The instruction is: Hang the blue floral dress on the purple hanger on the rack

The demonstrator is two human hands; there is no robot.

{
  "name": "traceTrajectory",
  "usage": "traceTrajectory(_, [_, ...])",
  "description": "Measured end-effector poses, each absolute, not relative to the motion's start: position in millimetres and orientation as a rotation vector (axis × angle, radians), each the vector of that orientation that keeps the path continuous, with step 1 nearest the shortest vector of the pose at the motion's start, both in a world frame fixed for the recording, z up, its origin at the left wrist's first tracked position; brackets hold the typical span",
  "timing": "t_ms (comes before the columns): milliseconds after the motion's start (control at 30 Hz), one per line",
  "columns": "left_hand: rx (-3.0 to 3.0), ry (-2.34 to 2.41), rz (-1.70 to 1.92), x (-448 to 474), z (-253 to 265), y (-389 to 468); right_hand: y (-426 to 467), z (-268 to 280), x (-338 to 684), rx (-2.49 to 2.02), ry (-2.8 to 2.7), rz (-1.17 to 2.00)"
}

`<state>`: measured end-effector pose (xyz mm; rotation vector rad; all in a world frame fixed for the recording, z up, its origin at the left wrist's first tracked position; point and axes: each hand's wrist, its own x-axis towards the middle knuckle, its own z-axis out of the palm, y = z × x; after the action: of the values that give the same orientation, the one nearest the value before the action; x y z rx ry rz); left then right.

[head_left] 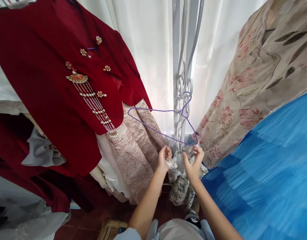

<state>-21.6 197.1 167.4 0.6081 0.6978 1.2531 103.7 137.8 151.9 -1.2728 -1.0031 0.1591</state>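
A thin purple wire hanger (165,110) hangs by its hook from the grey-white metal rack (179,76) in front of me, tilted down to the right. Below it is a pale floral garment (179,190), bunched near my hands and drooping toward the floor. My left hand (164,157) is closed on the garment's left side, just under the hanger's lower wire. At the hanger's right end, my right hand (194,163) has its fingers curled round some of the thin cloth, its thumb standing apart. Whether that cloth is on the hanger's corner is hard to see.
Left of me hang a dark red jacket (68,43) with a beaded tassel and a pink brocade skirt (136,156). To the right are a beige floral dress (233,86) and blue ruffled fabric (268,173). White curtains (143,40) hang behind. A wooden stool-like object (112,228) stands low down.
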Motion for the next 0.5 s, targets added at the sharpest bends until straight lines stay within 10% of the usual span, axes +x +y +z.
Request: traceTrajectory(500, [1.321,0.747,0.705,5,108,126,39,124,116,-1.098,-0.59,1.829])
